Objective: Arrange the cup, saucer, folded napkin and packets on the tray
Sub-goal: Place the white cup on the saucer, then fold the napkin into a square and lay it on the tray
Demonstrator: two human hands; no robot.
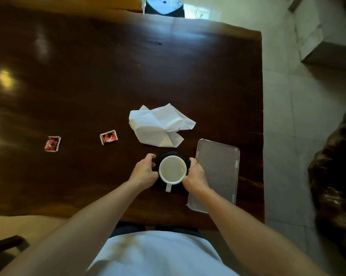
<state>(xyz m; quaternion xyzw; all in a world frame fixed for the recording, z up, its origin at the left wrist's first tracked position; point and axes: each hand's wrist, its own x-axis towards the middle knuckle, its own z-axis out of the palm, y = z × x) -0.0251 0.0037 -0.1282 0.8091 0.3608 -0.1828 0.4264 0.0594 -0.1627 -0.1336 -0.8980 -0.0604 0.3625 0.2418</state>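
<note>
Dark polished wood makes up the table [108, 76], where a ribbed metal tray [218, 172] lies bare near the right edge and a crumpled white napkin [158, 126] sits just beyond the cup. Both hands, left hand [145, 172] and right hand [195, 176], have their fingers closed on the dark saucer [166, 156] under the white cup [172, 169], just left of the tray. Two red packets [108, 137] [52, 144] lie well apart further left
</note>
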